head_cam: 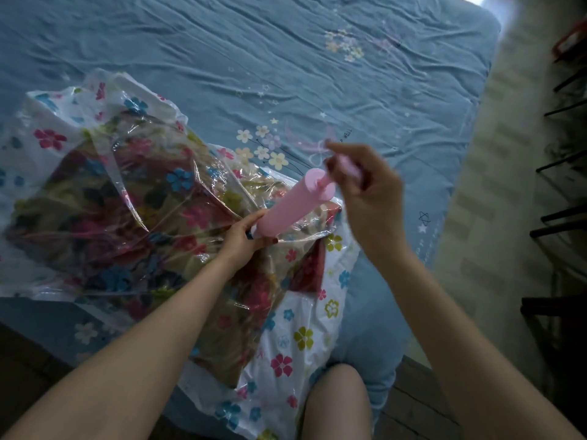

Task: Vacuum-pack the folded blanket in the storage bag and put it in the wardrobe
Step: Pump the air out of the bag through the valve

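Wrinkled blue flowered bedsheet [286, 58] carries the clear flower-printed storage bag [286, 344]; left hand [244, 239] fingers curl round the pink cylindrical hand pump [295, 203], right hand [365, 188] fingers grip its blurred handle [347, 165].

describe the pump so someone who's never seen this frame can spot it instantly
Start at the blue bed sheet, then find the flower-printed storage bag holding the blanket on its near side. The pump rises at a tilt from the bag, its base held by the left hand, its handle by the right hand. It is the only plain pink cylinder there.
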